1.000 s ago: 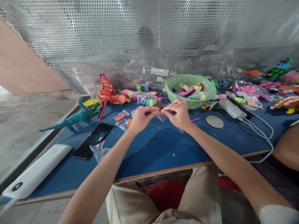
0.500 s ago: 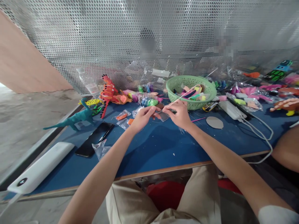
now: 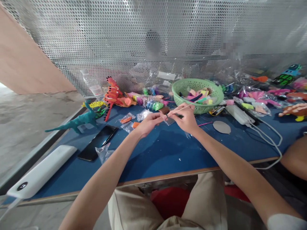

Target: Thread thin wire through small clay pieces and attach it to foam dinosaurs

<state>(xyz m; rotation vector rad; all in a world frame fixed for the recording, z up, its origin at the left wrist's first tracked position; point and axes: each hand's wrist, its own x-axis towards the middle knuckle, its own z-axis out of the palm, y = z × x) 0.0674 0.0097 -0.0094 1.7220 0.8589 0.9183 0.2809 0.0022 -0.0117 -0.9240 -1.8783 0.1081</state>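
My right hand (image 3: pixel 185 117) is closed in a pinch on a thin, pale, straight wire (image 3: pixel 200 101), which slants up to the right across the front of the green basket (image 3: pixel 176 97). Close beside it, my left hand (image 3: pixel 151 123) has its thumb and fingers pressed together near the wire's lower end. Whatever lies between those fingertips is too small to make out. A brown piece (image 3: pixel 164 110) shows just behind the fingertips. Under my right wrist lie several thin wires (image 3: pixel 188 135) and a purple stick (image 3: pixel 205 123).
Small bags with orange pieces (image 3: pixel 126 119), a black phone (image 3: pixel 97 143), a white power bank (image 3: pixel 43 171) and a teal dinosaur (image 3: pixel 80 119) lie to the left. A grey oval (image 3: pixel 222 127) and a cabled white device (image 3: pixel 240 115) are at right. Another person's bare limb (image 3: pixel 296 158) shows at the right edge.
The wire has tipped from a steep slant to a flatter one. My left fingers have drawn together and sit slightly lower. My right hand keeps its pinch.
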